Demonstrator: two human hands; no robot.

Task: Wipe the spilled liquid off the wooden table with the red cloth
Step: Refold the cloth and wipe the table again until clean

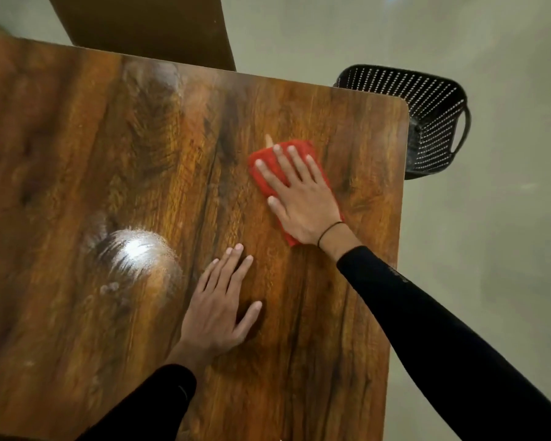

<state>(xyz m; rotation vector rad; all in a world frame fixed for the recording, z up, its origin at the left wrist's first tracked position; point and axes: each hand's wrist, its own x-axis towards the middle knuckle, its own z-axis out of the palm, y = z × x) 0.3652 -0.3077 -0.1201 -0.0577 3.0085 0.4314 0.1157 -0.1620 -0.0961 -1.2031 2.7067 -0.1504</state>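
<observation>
The folded red cloth (269,173) lies flat on the wooden table (93,160) near its far right corner. My right hand (301,198) presses down on the cloth with fingers spread, covering most of it. A small pale streak of liquid (268,141) shows just beyond the cloth's far edge. My left hand (218,305) rests flat on the bare table closer to me, fingers apart, holding nothing. A few small droplets (109,287) sit to the left of the left hand, by a bright glare patch (137,249).
A black perforated plastic basket (433,122) stands on the floor just past the table's right edge. A dark wooden panel (147,27) stands beyond the table's far edge. Pale floor surrounds the table on the right and far sides.
</observation>
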